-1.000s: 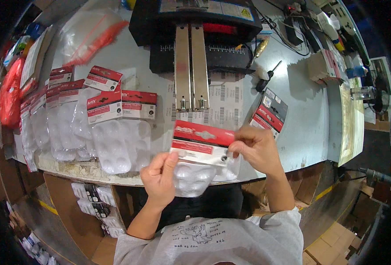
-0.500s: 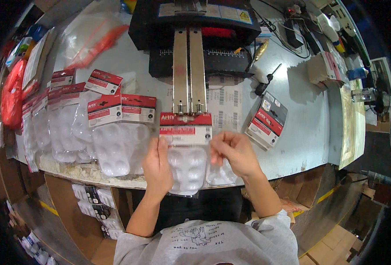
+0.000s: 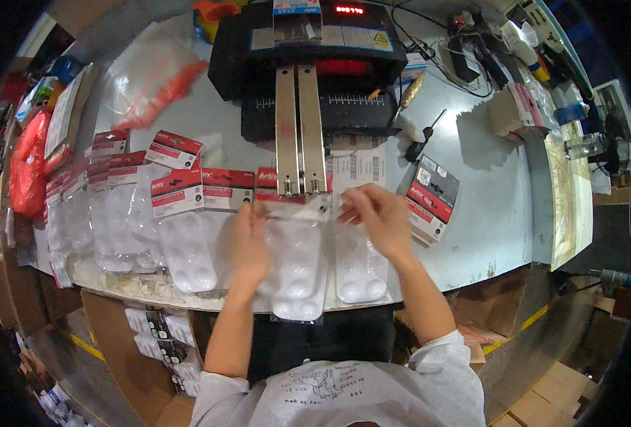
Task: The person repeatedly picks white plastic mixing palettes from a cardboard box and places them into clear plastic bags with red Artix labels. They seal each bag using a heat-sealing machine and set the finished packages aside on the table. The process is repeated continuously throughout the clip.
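A clear-bagged white plastic paint palette (image 3: pixel 295 263) with a red and white header card lies in front of me at the table's edge. Two metal bars of a black bench machine (image 3: pixel 230 60) overlap the top of its card. My left hand (image 3: pixel 250 249), blurred, grips the bag's left side. Just past the right side of the card is my right hand (image 3: pixel 383 217), its fingers curled into a pinch; whatever is between them is hidden. Below that hand lies a second bagged palette (image 3: pixel 362 274), its top partly covered by the hand.
Several carded palette packs (image 3: pixel 187 249) overlap on the left. A stack of dark carded packs (image 3: pixel 431 203), a black-handled tool (image 3: pixel 421 144) and cables (image 3: pixel 429 35) are on the right. Plastic bags (image 3: pixel 148 67) lie at the far left, and a cardboard box (image 3: pixel 127 349) stands below the table.
The view has shifted, showing more of the machine. The palette's header card now sits farther under the bars. My right hand has moved up slightly, uncovering more of the second palette.
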A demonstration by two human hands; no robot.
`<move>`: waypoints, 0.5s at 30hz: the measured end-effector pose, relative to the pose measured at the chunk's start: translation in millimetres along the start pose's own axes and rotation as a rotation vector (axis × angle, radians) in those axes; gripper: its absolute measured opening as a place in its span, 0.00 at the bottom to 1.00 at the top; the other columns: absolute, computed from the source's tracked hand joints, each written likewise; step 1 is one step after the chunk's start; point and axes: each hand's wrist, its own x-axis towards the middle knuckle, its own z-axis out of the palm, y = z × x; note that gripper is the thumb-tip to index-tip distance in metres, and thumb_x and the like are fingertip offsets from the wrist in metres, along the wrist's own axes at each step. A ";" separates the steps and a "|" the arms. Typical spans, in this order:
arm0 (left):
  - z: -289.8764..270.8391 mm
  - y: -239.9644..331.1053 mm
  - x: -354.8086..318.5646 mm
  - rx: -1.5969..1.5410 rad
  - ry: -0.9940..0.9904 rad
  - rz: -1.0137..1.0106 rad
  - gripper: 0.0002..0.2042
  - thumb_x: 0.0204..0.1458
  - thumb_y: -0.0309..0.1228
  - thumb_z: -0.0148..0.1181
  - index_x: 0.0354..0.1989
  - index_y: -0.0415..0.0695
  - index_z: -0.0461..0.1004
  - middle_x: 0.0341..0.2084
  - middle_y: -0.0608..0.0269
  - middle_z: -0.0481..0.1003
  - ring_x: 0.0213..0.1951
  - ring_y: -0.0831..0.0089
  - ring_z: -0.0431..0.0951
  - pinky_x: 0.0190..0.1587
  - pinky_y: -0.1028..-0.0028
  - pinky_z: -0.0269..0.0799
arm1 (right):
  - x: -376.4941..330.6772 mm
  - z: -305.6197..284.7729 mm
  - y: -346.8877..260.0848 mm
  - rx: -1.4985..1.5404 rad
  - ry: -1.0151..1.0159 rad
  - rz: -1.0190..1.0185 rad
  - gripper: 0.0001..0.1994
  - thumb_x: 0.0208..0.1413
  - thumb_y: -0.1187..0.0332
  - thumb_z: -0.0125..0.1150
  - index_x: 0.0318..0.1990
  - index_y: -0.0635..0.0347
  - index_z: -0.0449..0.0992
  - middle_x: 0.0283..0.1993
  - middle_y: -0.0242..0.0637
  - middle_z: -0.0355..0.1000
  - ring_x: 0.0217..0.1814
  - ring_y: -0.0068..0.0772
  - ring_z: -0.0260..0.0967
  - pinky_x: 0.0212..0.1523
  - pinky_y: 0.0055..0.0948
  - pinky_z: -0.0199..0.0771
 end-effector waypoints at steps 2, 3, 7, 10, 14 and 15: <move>-46.9 -10.1 10.2 0.134 0.075 -0.075 0.14 0.56 0.34 0.48 0.44 0.37 0.68 0.36 0.48 0.73 0.39 0.60 0.72 0.45 0.65 0.65 | -5.8 -37.8 1.0 -0.607 0.305 -0.299 0.29 0.38 0.63 0.71 0.48 0.64 0.69 0.48 0.41 0.71 0.50 0.39 0.69 0.44 0.32 0.68; -75.1 -14.1 15.6 -0.155 0.021 -0.574 0.17 0.53 0.35 0.52 0.47 0.37 0.67 0.40 0.46 0.72 0.43 0.56 0.72 0.48 0.64 0.64 | -8.4 -60.3 3.4 -0.829 0.367 -0.351 0.39 0.29 0.58 0.74 0.53 0.62 0.65 0.55 0.41 0.64 0.57 0.40 0.62 0.49 0.37 0.62; -94.5 4.4 19.9 0.422 0.420 -0.031 0.19 0.44 0.38 0.61 0.41 0.39 0.71 0.40 0.49 0.70 0.44 0.53 0.69 0.48 0.62 0.62 | -14.3 -106.7 32.1 -1.130 0.258 -0.143 0.59 0.17 0.50 0.76 0.64 0.57 0.50 0.69 0.39 0.45 0.71 0.41 0.40 0.60 0.44 0.45; -16.7 43.7 -11.1 0.164 0.040 0.197 0.17 0.39 0.39 0.65 0.33 0.40 0.72 0.39 0.51 0.66 0.43 0.57 0.66 0.45 0.60 0.62 | -12.8 -116.3 40.7 -1.066 0.257 -0.170 0.59 0.15 0.48 0.76 0.63 0.54 0.53 0.68 0.38 0.48 0.70 0.41 0.42 0.59 0.48 0.44; 65.4 66.1 -37.3 -0.002 -0.165 0.048 0.11 0.45 0.35 0.62 0.30 0.42 0.70 0.39 0.56 0.66 0.42 0.58 0.67 0.48 0.62 0.62 | -9.1 -118.4 32.7 -0.873 0.297 -0.164 0.56 0.15 0.48 0.76 0.62 0.50 0.56 0.63 0.36 0.57 0.65 0.38 0.52 0.56 0.49 0.45; 71.3 67.1 -38.8 -0.033 -0.149 0.068 0.10 0.46 0.34 0.61 0.30 0.41 0.69 0.39 0.56 0.66 0.42 0.58 0.68 0.47 0.62 0.63 | -9.0 -119.8 30.7 -0.930 0.277 -0.143 0.55 0.16 0.49 0.76 0.62 0.49 0.57 0.61 0.35 0.59 0.63 0.37 0.56 0.55 0.48 0.45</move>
